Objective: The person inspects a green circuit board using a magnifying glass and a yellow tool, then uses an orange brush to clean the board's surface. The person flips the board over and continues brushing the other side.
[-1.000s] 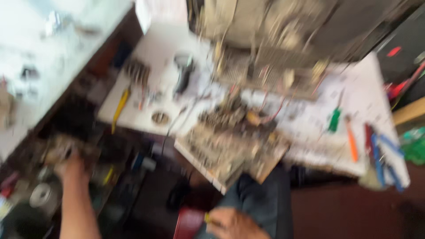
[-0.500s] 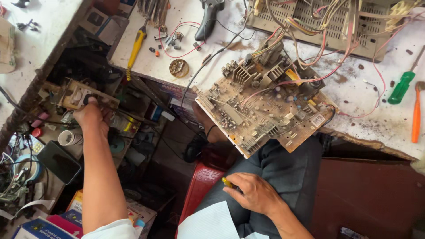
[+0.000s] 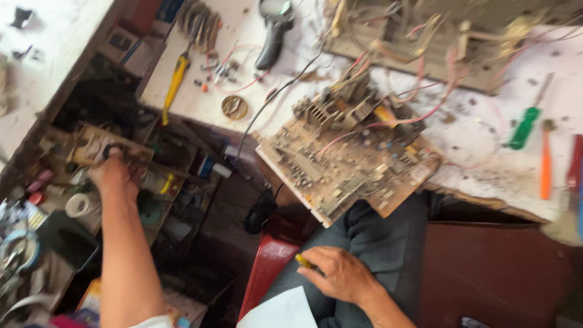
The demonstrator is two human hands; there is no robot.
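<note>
Person seated at a cluttered white workbench [image 3: 486, 152], dark trousers, camera looking down over the lap. Left hand [image 3: 112, 176] stretched out to the side, down into a crowded shelf area below the bench edge; fingers are curled over the near end of a small brown circuit board [image 3: 97, 144] that lies among loose parts. The frame is blurred there, so how tightly the hand closes on it cannot be told, only that it touches the board. Near that hand: a roll of white tape [image 3: 78, 205], a dark flat object [image 3: 64, 240] just below it, and small pink and red bits at the far left. Right hand [image 3: 337, 273] rests on the thigh, fingers loosely closed around a small yellow object [image 3: 302, 261] that sticks out at the fingertip side; what it is cannot be made out. Just beyond the knee, a large circuit board [image 3: 346, 164] crowded with components overhangs the bench edge, tilted, with red and pink wires running from it up to a chassis [image 3: 437, 42] at the back of the bench. On the bench top: a yellow-handled tool [image 3: 174, 85], a round brass-coloured disc [image 3: 234, 107], a black handheld tool [image 3: 273, 30], a green-handled screwdriver [image 3: 523, 127], an orange-handled one [image 3: 545, 164] beside it. A red stool [image 3: 270, 264] shows beneath the leg.
</note>
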